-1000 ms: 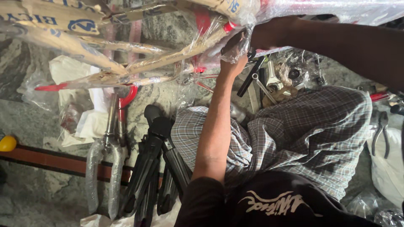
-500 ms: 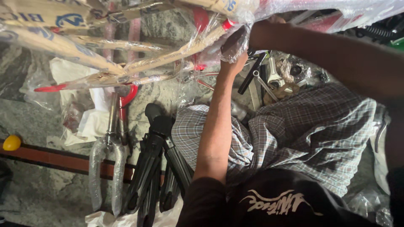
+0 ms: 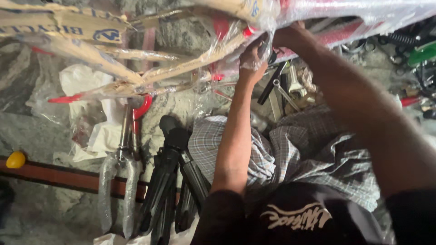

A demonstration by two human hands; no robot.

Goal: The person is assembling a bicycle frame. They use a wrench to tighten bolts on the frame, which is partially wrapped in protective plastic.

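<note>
one head camera looks steeply down, close over the raised arms.

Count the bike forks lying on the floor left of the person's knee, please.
2: a plastic-wrapped chrome fork with a red top at left, and a black fork just right of it, beside the checked cloth. More parts may be hidden under the wrapped frame.

a grey, mottled stone floor (image 3: 41, 131) fills the background; a reddish-brown wooden strip (image 3: 59, 174) runs across it at the left, with a small yellow ball (image 3: 16, 159) at its end; crumpled white plastic sheets (image 3: 97, 136) lie on the stone; the light is dim and even, no wall or window in view
</note>
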